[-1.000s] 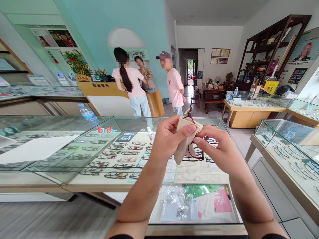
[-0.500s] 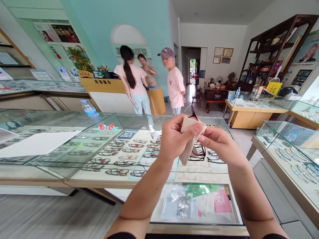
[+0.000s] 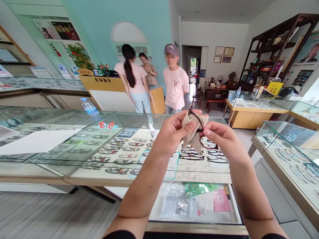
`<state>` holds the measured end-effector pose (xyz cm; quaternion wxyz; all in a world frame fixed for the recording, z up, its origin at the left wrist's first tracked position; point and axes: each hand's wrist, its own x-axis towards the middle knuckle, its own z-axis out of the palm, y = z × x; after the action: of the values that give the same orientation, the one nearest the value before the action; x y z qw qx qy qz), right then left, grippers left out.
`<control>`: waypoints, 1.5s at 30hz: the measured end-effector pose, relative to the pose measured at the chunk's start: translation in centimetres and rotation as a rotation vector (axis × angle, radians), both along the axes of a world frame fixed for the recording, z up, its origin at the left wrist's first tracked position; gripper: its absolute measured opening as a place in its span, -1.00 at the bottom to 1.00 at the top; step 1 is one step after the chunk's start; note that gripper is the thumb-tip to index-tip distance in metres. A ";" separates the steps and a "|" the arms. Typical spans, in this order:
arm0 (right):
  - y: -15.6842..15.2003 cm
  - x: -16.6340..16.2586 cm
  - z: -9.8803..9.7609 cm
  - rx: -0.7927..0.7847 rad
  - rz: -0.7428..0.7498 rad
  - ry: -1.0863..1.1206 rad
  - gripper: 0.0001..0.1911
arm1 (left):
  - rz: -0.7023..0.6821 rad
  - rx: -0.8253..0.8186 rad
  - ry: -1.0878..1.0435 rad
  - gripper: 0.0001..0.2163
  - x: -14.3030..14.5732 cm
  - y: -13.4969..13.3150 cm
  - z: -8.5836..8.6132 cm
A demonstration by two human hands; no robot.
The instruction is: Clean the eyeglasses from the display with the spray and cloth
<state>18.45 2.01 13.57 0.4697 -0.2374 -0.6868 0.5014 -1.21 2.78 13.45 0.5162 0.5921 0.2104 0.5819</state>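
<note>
My left hand (image 3: 175, 131) is closed on a beige cloth (image 3: 193, 139), which is folded around one lens of a pair of dark red glasses (image 3: 202, 142). The thumb presses on the cloth from the near side. My right hand (image 3: 217, 137) pinches the frame of the glasses between thumb and fingers, beside the cloth. A temple of the glasses sticks up above the cloth, and the other rim hangs below my right fingers. Both hands are held in the air above the glass display case (image 3: 154, 177).
Rows of spectacle frames (image 3: 124, 162) lie inside the case. A small white spray bottle (image 3: 152, 130), a water bottle (image 3: 89, 107) and white paper (image 3: 40, 141) are on top. Below my arms an open drawer (image 3: 199, 225) holds plastic bags and papers. Several people stand beyond.
The glasses have turned in my hands, and the cloth has shifted around the lens, its lower end now hanging differently. A person in a cap beyond the case has turned towards me.
</note>
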 end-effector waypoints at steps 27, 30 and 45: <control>-0.4 0.3 0.1 -0.009 0.093 -0.038 -0.51 | 0.326 0.175 0.050 -0.52 1.3 -1.3 0.2; -0.3 0.6 0.1 -0.042 0.076 -0.041 -0.51 | 0.335 0.220 0.112 -0.44 0.9 -1.2 0.2; 0.0 0.7 0.0 -0.103 0.069 0.014 -0.52 | 0.109 0.240 0.139 -0.61 0.4 -0.5 0.2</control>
<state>19.13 2.00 13.56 0.4439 -0.2337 -0.6647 0.5536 -0.81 2.33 13.64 0.3934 0.6762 0.2063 0.5877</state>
